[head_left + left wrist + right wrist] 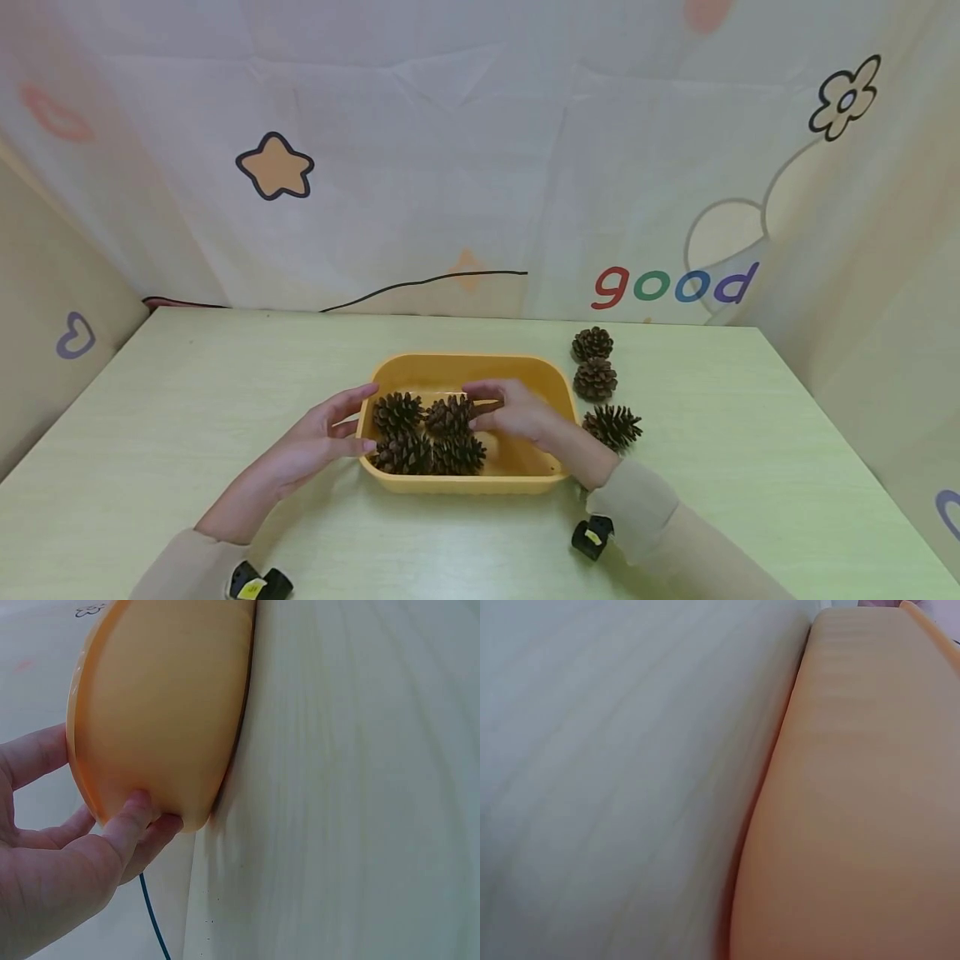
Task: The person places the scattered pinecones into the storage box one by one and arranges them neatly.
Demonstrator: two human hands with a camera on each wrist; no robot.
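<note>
A yellow plastic tub (525, 485) stands on the table with several brown pine cones (403, 452) grouped in its left half. My left hand (318, 442) holds the tub's left end, thumb toward the front and fingers farther back. In the left wrist view, fingertips (137, 802) press against the tub's outer wall (165, 712). Reaching over the right side, my right hand (513, 410) grips a pine cone (447, 415) in the back row between thumb and fingers. The right wrist view shows only the tub's outer wall (855, 810) and tabletop; that hand's grip is hidden there.
More pine cones lie in a line right of the tub: one at the back (592, 343), another touching it (596, 379), and one on its side (612, 427) beside my right forearm. The pale table (225, 375) meets a printed curtain (420, 183) at the back.
</note>
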